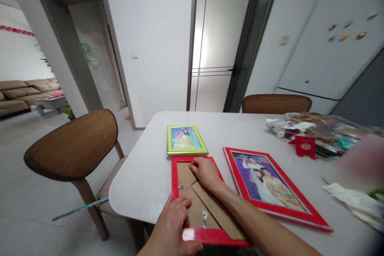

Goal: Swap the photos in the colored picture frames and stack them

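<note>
The face-down red frame (196, 204) lies on the bench (138, 184), its near left corner held in the left hand's (172, 226) grip; the right hand (207, 173) makes a narrow grip at the far clip (189, 165), though whether it pinches that I cannot tell

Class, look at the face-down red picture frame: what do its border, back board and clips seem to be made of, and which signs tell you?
Border: smooth, glossy red; the pale glare suggests plastic or painted wood, though the look cannot settle which. Back board: matt, even brown, like fibreboard or stiff card. Clips: thin, silvery and shiny, most likely metal.
</note>
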`<act>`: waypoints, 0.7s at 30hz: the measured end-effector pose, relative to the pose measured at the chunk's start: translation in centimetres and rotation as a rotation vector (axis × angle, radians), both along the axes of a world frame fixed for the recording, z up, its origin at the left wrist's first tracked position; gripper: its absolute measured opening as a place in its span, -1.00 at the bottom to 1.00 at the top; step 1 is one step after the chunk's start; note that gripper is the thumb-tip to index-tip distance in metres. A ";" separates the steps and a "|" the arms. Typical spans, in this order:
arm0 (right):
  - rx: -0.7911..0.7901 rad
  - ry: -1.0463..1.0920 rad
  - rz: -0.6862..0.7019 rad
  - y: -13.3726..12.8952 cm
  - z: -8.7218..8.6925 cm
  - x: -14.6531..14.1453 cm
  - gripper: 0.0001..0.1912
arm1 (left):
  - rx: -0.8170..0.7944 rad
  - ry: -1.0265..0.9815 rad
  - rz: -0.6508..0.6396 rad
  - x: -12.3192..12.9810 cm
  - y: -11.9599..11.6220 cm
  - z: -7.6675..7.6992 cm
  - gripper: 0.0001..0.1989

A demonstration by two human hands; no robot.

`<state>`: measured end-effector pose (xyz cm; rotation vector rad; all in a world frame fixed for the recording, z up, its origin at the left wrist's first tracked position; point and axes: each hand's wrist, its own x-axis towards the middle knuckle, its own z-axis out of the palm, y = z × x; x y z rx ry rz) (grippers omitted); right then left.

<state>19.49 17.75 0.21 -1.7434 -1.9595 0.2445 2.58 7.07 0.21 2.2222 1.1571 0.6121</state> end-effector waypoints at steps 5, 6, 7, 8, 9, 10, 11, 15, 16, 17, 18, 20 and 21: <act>-0.064 -0.009 -0.134 1.2 -0.3 -0.3 -0.83 | 0.010 0.031 -0.005 0.0 -0.3 0.3 -0.66; -0.071 -0.002 -0.152 1.3 -0.3 -0.4 -0.84 | 0.015 0.040 -0.007 0.0 -0.3 0.4 -0.67; -0.073 0.009 -0.166 1.5 -0.3 -0.4 -0.85 | 0.023 0.051 -0.004 0.0 -0.4 0.5 -0.68; -0.071 0.023 -0.174 1.6 -0.2 -0.5 -0.86 | 0.031 0.066 0.001 0.1 -0.4 0.6 -0.68; -0.065 0.043 -0.173 1.6 0.0 -0.6 -0.86 | 0.039 0.086 0.006 0.3 -0.5 0.6 -0.66; -0.056 0.068 -0.163 1.5 0.2 -0.6 -0.85 | 0.047 0.112 0.003 0.6 -0.5 0.6 -0.63; -0.043 0.098 -0.143 1.3 0.5 -0.6 -0.84 | 0.055 0.142 -0.007 0.9 -0.6 0.5 -0.59; 0.018 0.244 -0.028 -0.7 1.5 1.1 -0.76 | 0.101 0.240 -0.067 2.1 -0.8 -0.5 -0.56; 0.035 0.267 -0.016 -1.5 1.7 2.1 -0.74 | 0.126 0.232 -0.069 2.1 -0.9 -0.7 -0.58; 0.051 0.300 -0.021 -2.4 1.7 3.1 -0.71 | 0.155 0.210 -0.066 2.0 -0.9 -0.9 -0.59; 0.066 0.361 -0.050 -3.4 1.7 4.1 -0.68 | 0.186 0.177 -0.066 1.8 -0.9 -1.0 -0.60; 0.090 0.585 -0.145 -5.6 1.3 5.8 -0.63 | 0.239 0.082 -0.065 1.5 -1.0 -0.7 -0.65; 0.085 0.741 -0.174 -6.7 1.0 6.1 -0.61 | 0.250 0.015 -0.044 1.5 -1.0 -0.3 -0.69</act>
